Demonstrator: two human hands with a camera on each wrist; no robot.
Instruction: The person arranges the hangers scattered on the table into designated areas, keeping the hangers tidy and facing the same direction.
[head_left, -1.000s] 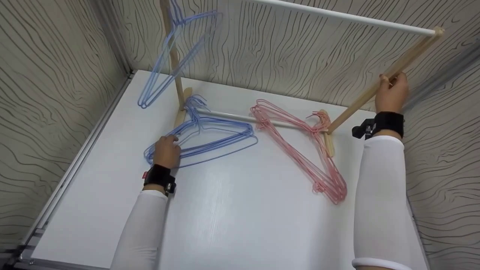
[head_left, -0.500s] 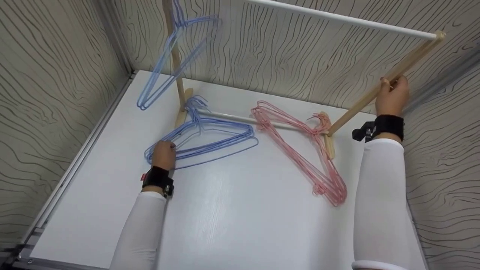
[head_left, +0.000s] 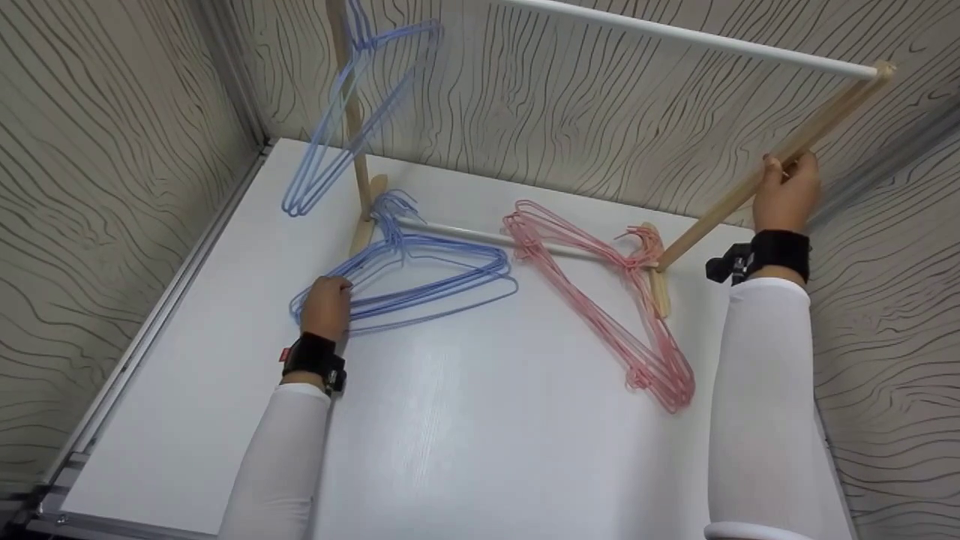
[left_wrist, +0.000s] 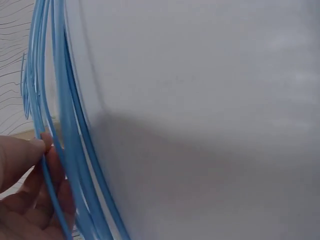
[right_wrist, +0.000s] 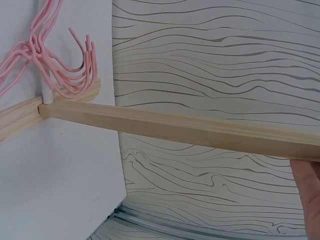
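Note:
On the white table (head_left: 465,420) lies a bunch of blue wire hangers (head_left: 427,291), with my left hand (head_left: 324,307) at its left end. In the left wrist view the thumb and forefinger of my left hand (left_wrist: 30,185) pinch the outermost wire of the blue hangers (left_wrist: 72,145), a little apart from the others. My right hand (head_left: 787,191) grips the right wooden post (head_left: 832,124) of a clothes rack around mid-height. Most of this hand is outside the right wrist view, where the post (right_wrist: 175,130) runs down to its foot.
Several blue hangers (head_left: 296,206) hang at the rack's left side, their hooks cut off above. Pink hangers (head_left: 583,302) lie at the right, hooks by the post's foot. The rack has a white top rail (head_left: 690,35) and lower bar (head_left: 457,229). Patterned walls enclose the table.
My left hand has shifted slightly left along the blue hangers, and its spread fingers have drawn together. The hanging blue hangers sway a little. My right hand stays on the post.

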